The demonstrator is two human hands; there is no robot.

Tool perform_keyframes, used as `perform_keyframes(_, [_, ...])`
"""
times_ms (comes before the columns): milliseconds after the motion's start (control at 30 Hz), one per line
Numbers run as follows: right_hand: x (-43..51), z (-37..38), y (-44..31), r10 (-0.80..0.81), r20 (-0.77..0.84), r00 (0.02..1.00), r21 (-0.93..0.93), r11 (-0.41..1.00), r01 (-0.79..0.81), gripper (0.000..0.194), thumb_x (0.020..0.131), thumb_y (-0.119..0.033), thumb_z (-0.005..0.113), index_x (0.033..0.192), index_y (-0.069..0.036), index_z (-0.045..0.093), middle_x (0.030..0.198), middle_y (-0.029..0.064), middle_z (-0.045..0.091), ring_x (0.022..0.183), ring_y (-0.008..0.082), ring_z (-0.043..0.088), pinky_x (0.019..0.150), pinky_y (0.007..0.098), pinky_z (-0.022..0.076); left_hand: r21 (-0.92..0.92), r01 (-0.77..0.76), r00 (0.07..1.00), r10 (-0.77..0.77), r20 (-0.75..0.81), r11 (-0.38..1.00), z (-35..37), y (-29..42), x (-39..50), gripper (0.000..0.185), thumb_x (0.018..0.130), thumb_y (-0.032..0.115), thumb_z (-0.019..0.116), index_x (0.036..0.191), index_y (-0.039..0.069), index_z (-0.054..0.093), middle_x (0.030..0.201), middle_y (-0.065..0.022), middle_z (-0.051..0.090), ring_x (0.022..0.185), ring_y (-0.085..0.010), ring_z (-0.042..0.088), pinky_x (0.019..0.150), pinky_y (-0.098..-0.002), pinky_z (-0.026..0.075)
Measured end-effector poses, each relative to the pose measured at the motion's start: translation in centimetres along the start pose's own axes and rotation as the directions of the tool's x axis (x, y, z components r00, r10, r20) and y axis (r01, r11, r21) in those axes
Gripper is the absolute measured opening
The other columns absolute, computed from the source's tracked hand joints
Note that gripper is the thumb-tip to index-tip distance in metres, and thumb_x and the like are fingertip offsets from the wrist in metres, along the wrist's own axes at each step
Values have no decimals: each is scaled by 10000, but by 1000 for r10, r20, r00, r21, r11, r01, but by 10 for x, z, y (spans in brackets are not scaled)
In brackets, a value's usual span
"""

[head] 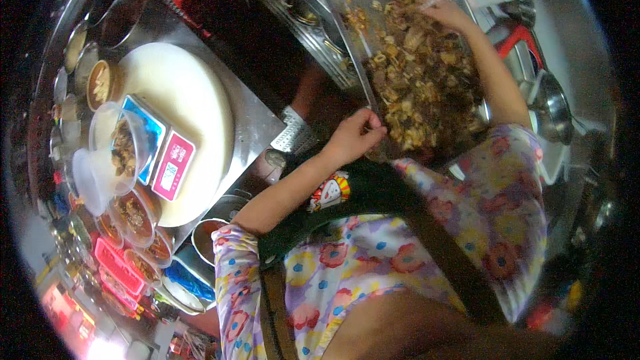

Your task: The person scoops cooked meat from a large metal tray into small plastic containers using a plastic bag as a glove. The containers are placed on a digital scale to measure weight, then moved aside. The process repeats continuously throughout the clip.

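Note:
A metal tray (366, 77) holds a heap of chopped, browned food (425, 75), which looks like meat pieces. My right hand (442, 12) is at the heap's far side, its blurred fingertips touching the food; whether they grip a piece is unclear. Curled fingers and thumb close together, my left hand (361, 132) rests by the tray's near left edge with nothing visible in it. To the left, a clear plastic bowl (137, 130) with some of the same food stands on a blue and pink digital scale (175, 165). The scale is on a round white board (205, 110).
Several tubs with reddish contents (135, 212), a wooden bowl (100, 85) and pink baskets (117, 265) crowd the left side. A metal counter (250, 125) edge runs beside a dark gap. Another person's forearm (307, 87) is in that gap. Metal bowls (552, 105) stand at right.

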State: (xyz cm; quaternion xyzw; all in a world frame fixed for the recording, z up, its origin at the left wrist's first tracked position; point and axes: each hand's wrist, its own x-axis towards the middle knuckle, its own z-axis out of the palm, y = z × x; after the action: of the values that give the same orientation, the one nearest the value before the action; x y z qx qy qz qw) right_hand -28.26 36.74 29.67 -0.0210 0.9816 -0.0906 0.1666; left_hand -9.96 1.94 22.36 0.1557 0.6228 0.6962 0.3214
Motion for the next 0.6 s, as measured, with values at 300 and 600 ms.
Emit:
perform_keyframes(300, [44,13,-9,-261,74,963,10,965,261,532,898,-453,552,1314,-123,518,1335,116,517,1242,296,474,1034,417,373,183,83,996,-78,-35,980,-5,-3,3,268,827,260,673,825,31,534,760,-129,591,684,-238,585,641,-348,472])
perform_keyframes(600, [45,21,-88,-175,210,962,-191,958,216,549,801,-323,642,1281,-82,529,1295,149,536,1198,303,502,1019,395,385,290,-57,989,93,-113,955,1,-14,8,262,795,284,673,801,63,531,764,-127,591,732,-289,590,663,-393,475])
